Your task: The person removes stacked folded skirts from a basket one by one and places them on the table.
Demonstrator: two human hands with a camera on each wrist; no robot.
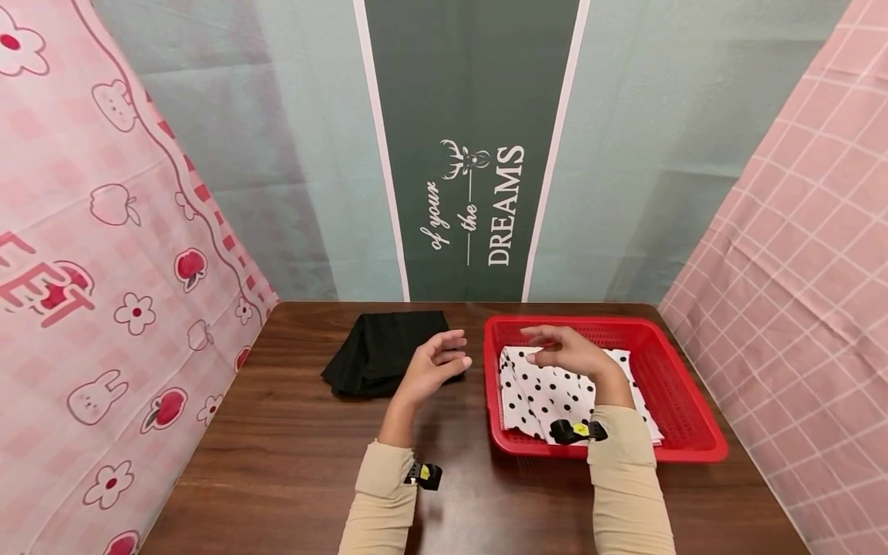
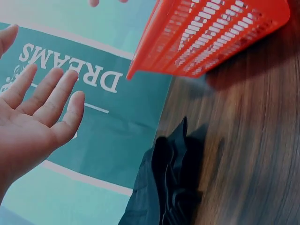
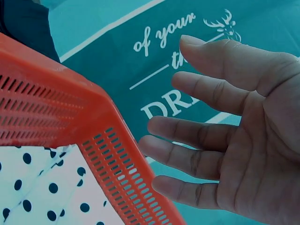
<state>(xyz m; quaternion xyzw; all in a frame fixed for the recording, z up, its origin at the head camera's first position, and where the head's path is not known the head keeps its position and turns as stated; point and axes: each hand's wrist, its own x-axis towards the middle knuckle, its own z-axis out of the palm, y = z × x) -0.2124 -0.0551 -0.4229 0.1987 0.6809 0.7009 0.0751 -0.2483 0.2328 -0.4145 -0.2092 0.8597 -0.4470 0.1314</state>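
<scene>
A folded black cloth (image 1: 388,351) lies on the brown table, its folds facing the left wrist view (image 2: 161,187). My left hand (image 1: 432,370) hovers at its right edge, fingers relaxed and holding nothing. White cloth with black dots (image 1: 548,397) lies flat inside a red basket (image 1: 676,385). Above that cloth is my right hand (image 1: 572,354), empty, its fingers loosely extended. The right wrist view has this hand (image 3: 234,131) with fingers spread beside the basket wall (image 3: 112,159). In the left wrist view the left palm (image 2: 28,126) is bare.
The wooden table (image 1: 277,462) reaches back to a green hanging cloth (image 1: 479,92) with printed words. Pink patterned cloth (image 1: 104,270) hangs at the left, and a pink checked one (image 1: 798,254) at the right.
</scene>
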